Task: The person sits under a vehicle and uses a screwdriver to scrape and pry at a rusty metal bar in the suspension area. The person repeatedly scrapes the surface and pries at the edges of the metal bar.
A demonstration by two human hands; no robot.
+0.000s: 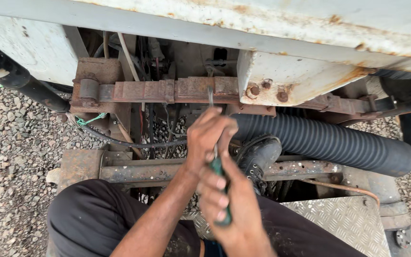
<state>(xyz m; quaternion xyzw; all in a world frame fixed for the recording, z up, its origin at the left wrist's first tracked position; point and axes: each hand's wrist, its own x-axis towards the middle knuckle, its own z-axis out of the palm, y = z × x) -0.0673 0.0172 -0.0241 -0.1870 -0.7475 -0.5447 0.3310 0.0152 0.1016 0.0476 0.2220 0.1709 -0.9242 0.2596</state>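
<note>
While we look down from the bottom centre of the frame, our right hand (234, 204) is closed around a green-handled screwdriver (218, 183), fingers wrapped over the handle. Just above it, at frame centre, our left hand (209, 135) is closed too, pinching the screwdriver's metal shaft, which runs up past the fingers. Its tip sits at the rusty leaf spring (167, 90), which crosses the upper middle; whether it touches we cannot tell. Black trousers (96, 214) fill the lower left, a black boot (258, 154) is just right of the hands, resting on a rusty frame bar (143, 169). Checker plate step (343, 219) sits at lower right. Behind the hands, a black ribbed hose (329, 140) runs to the right edge. Black cables (134, 143) hang left of centre, with a green wire (89, 120) near the spring's left end. White rust-spotted body panel (291, 78) spans the top. Gravel (10, 157) covers the left side.
</note>
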